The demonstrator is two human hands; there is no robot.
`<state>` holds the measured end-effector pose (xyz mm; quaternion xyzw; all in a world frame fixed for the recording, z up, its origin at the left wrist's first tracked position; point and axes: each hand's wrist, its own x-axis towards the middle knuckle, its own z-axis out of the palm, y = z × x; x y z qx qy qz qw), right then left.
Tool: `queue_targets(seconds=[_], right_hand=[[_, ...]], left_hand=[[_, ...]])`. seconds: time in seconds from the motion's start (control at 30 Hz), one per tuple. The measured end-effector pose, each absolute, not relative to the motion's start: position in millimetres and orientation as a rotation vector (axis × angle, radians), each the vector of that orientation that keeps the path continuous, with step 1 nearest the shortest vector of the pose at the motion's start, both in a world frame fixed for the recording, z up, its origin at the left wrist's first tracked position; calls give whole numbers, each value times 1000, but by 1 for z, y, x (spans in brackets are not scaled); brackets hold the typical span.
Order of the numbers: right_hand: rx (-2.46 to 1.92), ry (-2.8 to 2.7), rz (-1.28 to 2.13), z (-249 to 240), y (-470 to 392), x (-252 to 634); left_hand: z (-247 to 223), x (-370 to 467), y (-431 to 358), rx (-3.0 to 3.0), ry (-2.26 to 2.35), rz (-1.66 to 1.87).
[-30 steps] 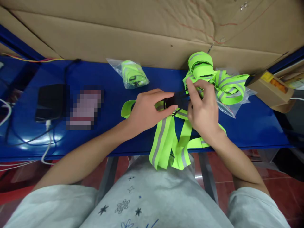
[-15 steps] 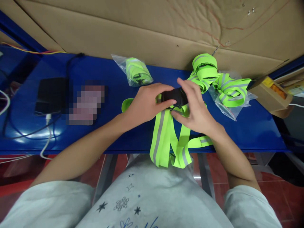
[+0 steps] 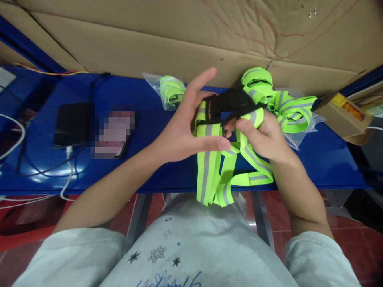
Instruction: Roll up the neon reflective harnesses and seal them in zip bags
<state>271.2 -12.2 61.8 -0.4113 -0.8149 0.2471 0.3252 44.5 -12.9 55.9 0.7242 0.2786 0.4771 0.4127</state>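
Observation:
A neon yellow-green reflective strap (image 3: 206,167) with a grey stripe hangs in loops from between my hands, down past the table's front edge. A black band (image 3: 231,101) joined to it is spread wide at the top. My left hand (image 3: 187,123) is at its left side, thumb and index finger stretched apart around the strap; the other fingers are partly hidden behind. My right hand (image 3: 265,133) is closed on the strap at the right end of the black band, thumb in front.
A bagged strap (image 3: 172,91) lies behind my left hand. More straps (image 3: 295,109) lie at the back right, beside a small cardboard box (image 3: 341,117). On the left of the blue table (image 3: 161,175) are a phone (image 3: 115,133) and a black device (image 3: 72,123) with a white cable. Cardboard stands behind.
My left thumb and index finger have spread apart. My right hand has moved right and down. The black part, bunched between both hands before, is now opened out wider.

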Motion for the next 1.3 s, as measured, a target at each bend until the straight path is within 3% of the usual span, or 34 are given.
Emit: queue_targets(seconds=[0.23,0.47,0.73,0.97,1.13,1.3], right_hand=[[-1067,-1631,745,53,-18,244],[-1090,-1578,636,51,-29,229],[-857,-1581,1154,50,-17,252],[-793,-1556,1315,53,-19,252],[-896,-1654,1101,46,-18,240],[-927,-1755,744,43,-22,233]], left_hand=[[40,51,-16,1759,785,983],[51,49,-18,1688,700,929],[55,41,-14,1646,878,1089],[61,34,-18,1843,882,767],[49,44,-16,1946,866,1028],[39,50,-14,1851,699,1016]])
